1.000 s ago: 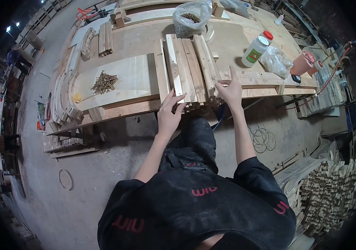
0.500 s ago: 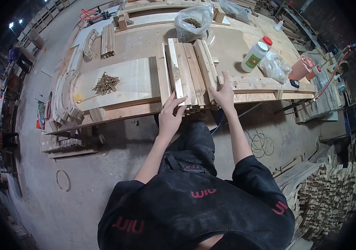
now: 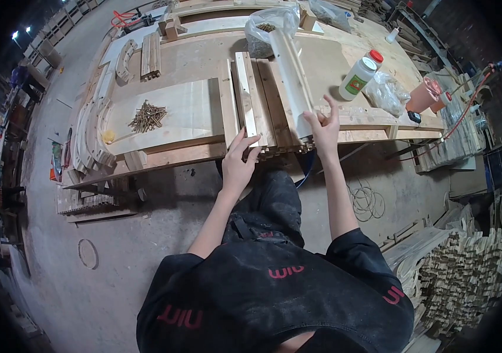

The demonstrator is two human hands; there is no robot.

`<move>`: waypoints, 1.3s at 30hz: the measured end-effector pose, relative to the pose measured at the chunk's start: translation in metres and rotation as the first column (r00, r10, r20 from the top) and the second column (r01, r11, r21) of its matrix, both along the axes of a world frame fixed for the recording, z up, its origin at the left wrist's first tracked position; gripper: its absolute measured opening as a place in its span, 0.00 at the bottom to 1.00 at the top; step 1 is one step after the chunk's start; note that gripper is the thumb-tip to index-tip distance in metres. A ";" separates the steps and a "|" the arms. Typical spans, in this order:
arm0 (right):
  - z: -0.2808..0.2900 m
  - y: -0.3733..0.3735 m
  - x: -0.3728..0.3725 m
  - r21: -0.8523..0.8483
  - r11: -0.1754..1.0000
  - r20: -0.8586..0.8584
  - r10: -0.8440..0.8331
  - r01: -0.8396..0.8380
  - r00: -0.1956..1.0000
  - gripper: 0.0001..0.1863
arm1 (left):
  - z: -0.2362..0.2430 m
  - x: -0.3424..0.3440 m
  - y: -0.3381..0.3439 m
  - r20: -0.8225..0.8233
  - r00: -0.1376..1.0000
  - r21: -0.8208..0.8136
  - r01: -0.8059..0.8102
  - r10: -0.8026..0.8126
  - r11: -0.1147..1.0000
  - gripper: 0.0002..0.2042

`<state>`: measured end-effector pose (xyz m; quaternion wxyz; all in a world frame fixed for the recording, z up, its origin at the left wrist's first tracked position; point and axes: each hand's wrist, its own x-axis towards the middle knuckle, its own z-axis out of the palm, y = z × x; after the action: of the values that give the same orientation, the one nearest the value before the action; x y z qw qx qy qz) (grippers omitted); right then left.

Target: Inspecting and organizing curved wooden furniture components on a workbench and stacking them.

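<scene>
A row of wooden slats (image 3: pixel 267 97) lies side by side at the bench's near edge, their ends pointing toward me. My left hand (image 3: pixel 241 157) grips the near end of a narrow pale slat (image 3: pixel 245 97), fingers curled and thumb against it. At the row's right side, a wooden rail (image 3: pixel 289 76) stands tilted with its far end raised. My right hand (image 3: pixel 325 130) pinches that rail near its lower end, with one finger sticking up free. Left of the row, a small heap of screws (image 3: pixel 148 116) rests on a pale board (image 3: pixel 183 109).
Beyond the slats stands a clear plastic bag (image 3: pixel 271 29) of small metal pieces. To the right are a white bottle with a green label (image 3: pixel 357 80), a crumpled plastic bag (image 3: pixel 387 93) and a pink container (image 3: pixel 422 97). Curved wooden parts (image 3: pixel 93 132) line the bench's left end.
The rail on the right has come up from the row and tilted, its far end now higher. My right hand has closed on it. My left hand stays at the pale slat.
</scene>
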<state>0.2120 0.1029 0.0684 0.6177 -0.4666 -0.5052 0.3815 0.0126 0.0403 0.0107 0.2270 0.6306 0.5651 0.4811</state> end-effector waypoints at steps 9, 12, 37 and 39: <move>-0.031 -0.014 -0.035 -0.139 0.990 0.366 0.044 0.008 0.930 0.38 | 0.009 0.002 -0.004 0.048 0.999 -0.072 -0.001 0.005 0.997 0.12; -0.039 -0.006 -0.036 0.122 0.992 0.468 -0.087 0.033 0.880 0.38 | 0.003 0.003 -0.001 0.006 1.000 -0.012 0.000 0.000 1.000 0.12; -0.050 -0.006 -0.049 -0.007 0.998 0.374 0.064 -0.066 0.925 0.29 | 0.001 0.008 -0.003 0.016 1.000 -0.042 -0.015 0.015 0.999 0.12; -0.052 -0.009 -0.050 -0.003 0.996 0.326 0.081 -0.084 0.942 0.29 | -0.001 0.007 -0.002 -0.003 1.000 -0.030 -0.018 0.018 0.999 0.12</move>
<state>0.1621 0.0942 0.0167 0.5120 -0.4982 -0.6213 0.3220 0.0198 0.0380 0.0095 0.2313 0.6228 0.5781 0.4738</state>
